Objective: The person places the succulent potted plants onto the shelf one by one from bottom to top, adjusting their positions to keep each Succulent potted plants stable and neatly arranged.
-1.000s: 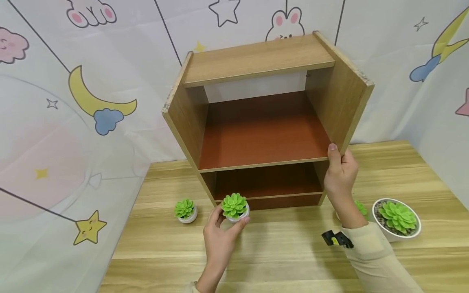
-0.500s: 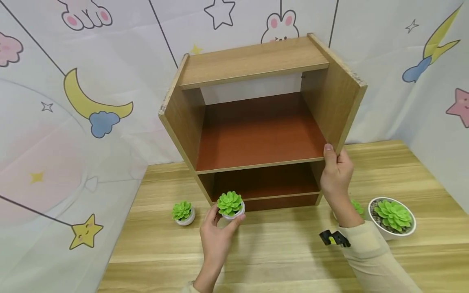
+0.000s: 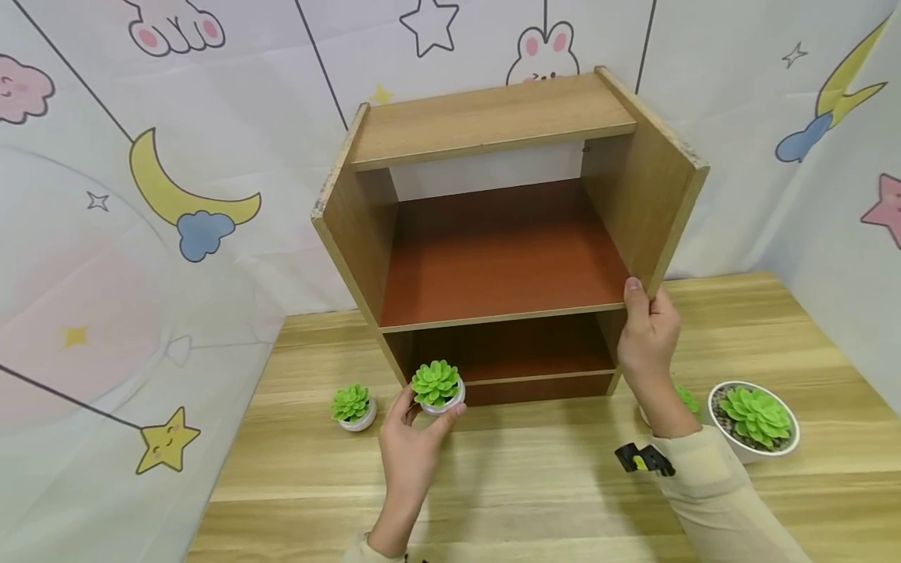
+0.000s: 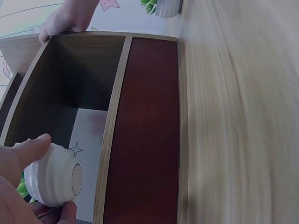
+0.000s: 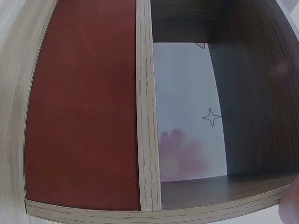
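Plant [image 3: 436,383], pinched by the left hand [image 3: 411,453], is at the cabinet's [image 3: 507,242] lower opening, apparently not yet placed; the right hand [image 3: 646,332] grips the cabinet's right side; right of it, a half-hidden plant [image 3: 687,397] and big plant [image 3: 756,418] seemingly remain to do.

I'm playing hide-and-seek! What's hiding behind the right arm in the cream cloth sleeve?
Bright green, plastic-looking leaves peek out past the right arm. In the head view, it covers most of the rest.
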`<state>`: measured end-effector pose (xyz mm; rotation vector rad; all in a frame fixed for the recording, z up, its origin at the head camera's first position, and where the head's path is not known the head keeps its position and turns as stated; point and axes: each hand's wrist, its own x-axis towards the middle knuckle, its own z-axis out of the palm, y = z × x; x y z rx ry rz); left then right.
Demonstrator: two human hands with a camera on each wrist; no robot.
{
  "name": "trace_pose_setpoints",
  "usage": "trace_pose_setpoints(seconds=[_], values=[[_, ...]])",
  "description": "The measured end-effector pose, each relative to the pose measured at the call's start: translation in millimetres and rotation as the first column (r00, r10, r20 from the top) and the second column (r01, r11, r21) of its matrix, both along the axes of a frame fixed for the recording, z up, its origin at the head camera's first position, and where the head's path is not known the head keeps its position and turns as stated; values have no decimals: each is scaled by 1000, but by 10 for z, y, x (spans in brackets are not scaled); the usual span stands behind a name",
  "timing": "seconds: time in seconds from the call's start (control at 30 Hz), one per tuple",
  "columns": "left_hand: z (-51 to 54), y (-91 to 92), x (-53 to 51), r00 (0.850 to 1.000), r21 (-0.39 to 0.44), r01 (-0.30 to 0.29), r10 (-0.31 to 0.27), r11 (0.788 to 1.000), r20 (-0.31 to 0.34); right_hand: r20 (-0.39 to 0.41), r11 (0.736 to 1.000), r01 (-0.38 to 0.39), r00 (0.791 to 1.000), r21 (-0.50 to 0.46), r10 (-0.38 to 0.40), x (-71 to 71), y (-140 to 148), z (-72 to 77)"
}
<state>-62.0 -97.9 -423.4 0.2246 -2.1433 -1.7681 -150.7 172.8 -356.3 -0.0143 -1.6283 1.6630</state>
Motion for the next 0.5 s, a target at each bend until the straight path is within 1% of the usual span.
trace_pose_setpoints(seconds=[0.1, 0.2, 0.37, 0.5], values=[[-3, 10, -11, 1000, -8, -6, 6, 1000, 1, 10, 1000, 11, 1000, 10, -11, -69, 56, -97], [-19, 16, -33, 1000, -13, 5, -5, 1000, -2, 13, 1000, 21, 1000, 14, -21, -91, 69, -122], [-65, 5, -61, 1000, -4, 20, -20, 1000, 1, 8, 1000, 16, 1000, 5, -16, -83, 58, -113], [-86, -6, -70, 1000, 6, 20, -20, 1000, 4, -13, 1000, 6, 1000, 1, -6, -20, 9, -25]])
